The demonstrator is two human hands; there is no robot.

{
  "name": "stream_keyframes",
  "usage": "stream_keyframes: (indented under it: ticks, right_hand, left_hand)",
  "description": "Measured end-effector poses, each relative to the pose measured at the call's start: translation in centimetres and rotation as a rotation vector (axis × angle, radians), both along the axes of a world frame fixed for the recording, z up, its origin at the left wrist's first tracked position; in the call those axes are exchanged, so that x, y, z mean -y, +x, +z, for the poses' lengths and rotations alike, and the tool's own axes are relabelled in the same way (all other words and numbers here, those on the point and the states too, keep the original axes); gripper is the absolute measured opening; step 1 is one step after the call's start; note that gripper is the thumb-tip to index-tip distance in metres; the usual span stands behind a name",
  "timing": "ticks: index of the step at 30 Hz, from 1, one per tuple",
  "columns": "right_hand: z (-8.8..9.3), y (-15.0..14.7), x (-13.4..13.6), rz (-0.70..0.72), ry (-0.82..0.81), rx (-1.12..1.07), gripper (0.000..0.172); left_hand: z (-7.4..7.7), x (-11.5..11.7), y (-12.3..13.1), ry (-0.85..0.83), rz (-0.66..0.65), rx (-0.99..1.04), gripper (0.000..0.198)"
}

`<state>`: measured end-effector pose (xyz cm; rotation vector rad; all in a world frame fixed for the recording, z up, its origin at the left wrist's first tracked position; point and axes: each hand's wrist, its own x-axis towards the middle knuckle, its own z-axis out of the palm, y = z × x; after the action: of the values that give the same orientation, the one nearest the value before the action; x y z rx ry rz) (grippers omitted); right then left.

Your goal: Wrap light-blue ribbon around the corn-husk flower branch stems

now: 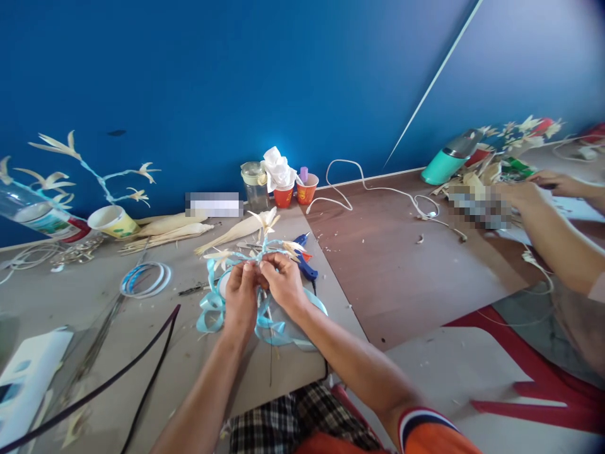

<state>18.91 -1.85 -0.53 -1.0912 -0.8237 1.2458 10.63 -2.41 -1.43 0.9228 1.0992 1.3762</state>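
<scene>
My left hand (242,295) and my right hand (284,281) meet over the table, both closed with fingertips pinched together. They grip an artificial flower branch (265,234), its stem wrapped in light blue and its blossoms pale, cream-coloured. One blossom points up and others spread to the sides. Light blue ribbon (210,315) hangs in loops around and below my hands; its exact hold between the fingers is hidden. A blue glue gun (307,268) lies just right of my right hand. Behind the branch rests a bundle of dried husk (231,232).
At left, a yellow paper cup (112,222) holds a similar branch, near wire coils (145,280) and a white power strip (35,372). Red cups (284,197) and a glass jar (255,188) stand by the wall. Another person's hands (515,195) work at right, beside a turquoise tumbler (443,168).
</scene>
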Motion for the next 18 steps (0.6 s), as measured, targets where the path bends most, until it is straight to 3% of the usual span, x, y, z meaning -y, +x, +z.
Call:
stream_keyframes:
  ticks: [5,10,12,18]
  right_hand:
    - [0.0,0.8,0.0,-0.169,0.071,0.339,0.01]
    - [-0.2,1.0,0.2,-0.208,0.198,0.606,0.015]
    - [-0.3,0.9,0.3,-0.204,0.24,0.6,0.017]
    - [-0.1,0.8,0.4,-0.181,0.241,0.507,0.01]
  left_hand:
    - [0.0,0.4,-0.3,0.181,0.072,-0.376,0.018]
    - [-0.1,0.1,-0.5,0.344,0.128,-0.678,0.012]
    - [0.2,0.0,-0.6,0.303,0.099,-0.625,0.013]
    - [0.9,-0.1,-0.5,0.136,-0.068,-0.206,0.02]
